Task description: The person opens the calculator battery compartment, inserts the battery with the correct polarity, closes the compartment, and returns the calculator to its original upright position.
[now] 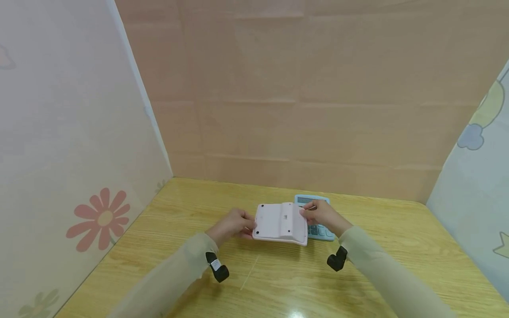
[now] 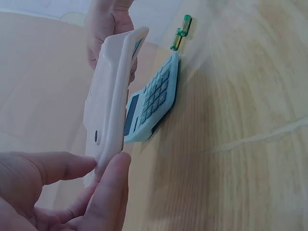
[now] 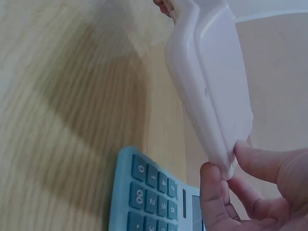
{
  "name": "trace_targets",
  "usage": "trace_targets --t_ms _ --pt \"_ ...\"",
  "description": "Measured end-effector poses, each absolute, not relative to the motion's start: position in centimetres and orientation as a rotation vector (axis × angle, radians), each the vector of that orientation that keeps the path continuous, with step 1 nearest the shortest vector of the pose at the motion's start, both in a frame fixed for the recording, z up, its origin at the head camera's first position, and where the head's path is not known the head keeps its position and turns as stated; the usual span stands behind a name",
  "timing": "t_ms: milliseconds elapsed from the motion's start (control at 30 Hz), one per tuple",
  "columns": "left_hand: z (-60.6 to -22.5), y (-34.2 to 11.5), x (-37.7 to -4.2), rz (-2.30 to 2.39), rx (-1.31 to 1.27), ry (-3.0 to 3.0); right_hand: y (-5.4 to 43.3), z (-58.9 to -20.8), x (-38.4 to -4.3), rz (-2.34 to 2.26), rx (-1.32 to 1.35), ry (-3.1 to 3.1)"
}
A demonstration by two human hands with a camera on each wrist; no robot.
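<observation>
Pink calculator [image 1: 273,221] | grip: left hand [image 1: 235,223], right hand [image 1: 324,215] pinching it | blue calculator [image 1: 321,232] keys [image 3: 150,199]: 0, 00, 1

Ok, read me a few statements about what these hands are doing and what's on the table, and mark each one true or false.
1. The left hand and the right hand both hold the pale device. True.
2. The blue calculator rests on the table with its keys facing up. True.
3. The pale device lies flat on the table. False: the hands hold it up off the table.
4. The left wrist view shows two green batteries. True.
5. The right hand grips the blue calculator. False: it pinches an edge of the pale device.
6. The back of the pale device is turned away from the head camera. False: its back faces that camera.
</observation>
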State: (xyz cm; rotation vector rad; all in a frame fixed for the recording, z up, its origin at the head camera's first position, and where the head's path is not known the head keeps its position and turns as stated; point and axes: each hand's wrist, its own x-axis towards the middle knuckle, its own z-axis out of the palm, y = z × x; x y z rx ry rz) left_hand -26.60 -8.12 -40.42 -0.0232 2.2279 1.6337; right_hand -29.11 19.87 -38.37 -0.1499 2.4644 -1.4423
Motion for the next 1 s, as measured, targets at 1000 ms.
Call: trace_targets --t_ms 1000 --pt "-42.2 -5.9 -22.4 1.358 0.086 2.158 21.4 -40.8 -24.2 -1.118 -0.100 2.419"
